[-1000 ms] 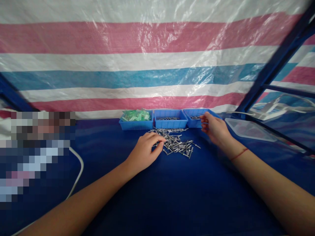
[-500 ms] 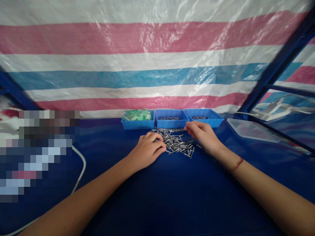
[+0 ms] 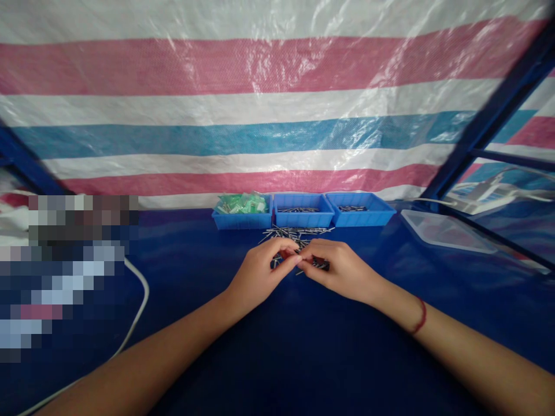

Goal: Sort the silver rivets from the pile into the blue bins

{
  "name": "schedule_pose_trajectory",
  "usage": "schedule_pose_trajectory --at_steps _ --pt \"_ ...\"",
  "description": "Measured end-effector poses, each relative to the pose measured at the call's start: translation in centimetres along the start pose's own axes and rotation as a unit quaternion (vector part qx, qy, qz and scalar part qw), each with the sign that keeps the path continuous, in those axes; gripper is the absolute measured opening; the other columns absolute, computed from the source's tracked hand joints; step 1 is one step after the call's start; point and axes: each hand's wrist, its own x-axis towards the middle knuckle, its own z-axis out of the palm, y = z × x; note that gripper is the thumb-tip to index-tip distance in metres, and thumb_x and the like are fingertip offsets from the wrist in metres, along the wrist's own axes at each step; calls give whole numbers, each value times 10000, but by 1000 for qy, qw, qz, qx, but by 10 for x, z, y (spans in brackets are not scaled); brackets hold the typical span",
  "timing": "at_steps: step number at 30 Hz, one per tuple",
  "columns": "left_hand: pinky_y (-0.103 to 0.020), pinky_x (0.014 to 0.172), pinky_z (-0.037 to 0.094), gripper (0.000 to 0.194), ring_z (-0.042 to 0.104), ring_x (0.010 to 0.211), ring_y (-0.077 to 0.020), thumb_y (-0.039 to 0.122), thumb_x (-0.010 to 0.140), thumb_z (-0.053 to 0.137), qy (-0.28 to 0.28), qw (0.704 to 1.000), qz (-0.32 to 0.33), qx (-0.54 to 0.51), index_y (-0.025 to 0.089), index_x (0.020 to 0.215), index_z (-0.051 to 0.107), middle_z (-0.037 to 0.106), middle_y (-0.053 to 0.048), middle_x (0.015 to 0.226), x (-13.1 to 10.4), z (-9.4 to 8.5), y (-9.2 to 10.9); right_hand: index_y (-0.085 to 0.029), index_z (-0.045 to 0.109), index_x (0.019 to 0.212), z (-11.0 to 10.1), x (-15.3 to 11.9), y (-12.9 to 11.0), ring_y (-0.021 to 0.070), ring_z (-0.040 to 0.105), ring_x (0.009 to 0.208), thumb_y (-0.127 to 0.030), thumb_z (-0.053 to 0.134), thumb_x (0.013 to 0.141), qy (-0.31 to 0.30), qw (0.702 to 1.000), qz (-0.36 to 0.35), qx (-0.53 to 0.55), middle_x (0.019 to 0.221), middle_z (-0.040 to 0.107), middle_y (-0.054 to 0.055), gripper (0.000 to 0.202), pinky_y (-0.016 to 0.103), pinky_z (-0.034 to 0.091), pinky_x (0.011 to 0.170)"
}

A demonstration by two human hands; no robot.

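Observation:
My left hand [image 3: 255, 271] and my right hand [image 3: 342, 268] meet at their fingertips over a loose pile of silver pop rivets [image 3: 286, 232] on the blue table. Thumb and fingers of each hand are closed in a pinch. Whatever lies between them is too small and too covered to make out. The hands hide much of the pile; rivets show behind them and under the right palm. Just beyond stand three blue bins: the left bin [image 3: 243, 222] with green-tinted plastic packets [image 3: 243, 203], the middle bin [image 3: 303, 219] and right bin [image 3: 364, 217] with rivets inside.
A shallow clear plastic lid or tray [image 3: 446, 231] lies at the right, near a white power strip [image 3: 481, 196]. A white cable [image 3: 143, 294] runs along the left side. Blue metal posts [image 3: 489, 110] and a striped plastic sheet [image 3: 277, 138] bound the back.
My right hand has come left and nearer, from beside the bins to my left fingertips. My left hand has turned slightly, its thumb and fingers now pinched against the right ones.

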Motion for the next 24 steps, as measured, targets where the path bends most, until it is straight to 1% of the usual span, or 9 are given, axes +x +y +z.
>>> schedule_pose_trajectory --at_steps 3,8,11,19,22,24 --pt "-242 707 485 114 626 757 -132 203 805 608 8 999 -29 -41 192 919 607 676 3 845 1 1 1 -173 648 800 1 1 -1 110 528 613 -240 515 868 -8 999 27 18 702 611 12 164 237 378 586" --pt "-242 690 474 58 616 729 -129 219 819 590 2 997 -55 -54 183 846 626 675 4 801 3 -1 3 -176 652 788 2 0 -2 105 504 591 -232 522 859 -12 999 43 28 682 601 4 158 236 365 565" --pt "-238 686 465 54 612 727 -128 218 824 586 -5 997 -57 -58 182 827 626 674 6 795 3 -2 4 -177 649 781 3 0 -3 103 501 589 -231 512 863 -14 998 45 34 682 598 5 169 236 364 562" --pt "-231 672 464 42 606 705 -122 213 815 598 8 997 -53 -57 183 816 628 672 12 784 2 -2 4 -175 648 775 5 1 -1 96 509 595 -201 543 833 -5 998 45 44 677 592 -4 123 226 374 567" --pt "-226 673 466 41 606 706 -119 205 818 595 14 997 -49 -55 182 820 629 670 11 783 2 -2 3 -178 653 785 5 0 0 98 514 599 -192 545 827 8 998 47 46 689 602 -2 116 224 380 561" --pt "-225 678 468 45 607 712 -118 204 822 591 16 998 -44 -52 184 830 630 671 13 787 2 -2 2 -175 653 785 6 0 1 98 511 593 -194 552 819 27 997 55 52 687 602 -1 108 224 385 553"
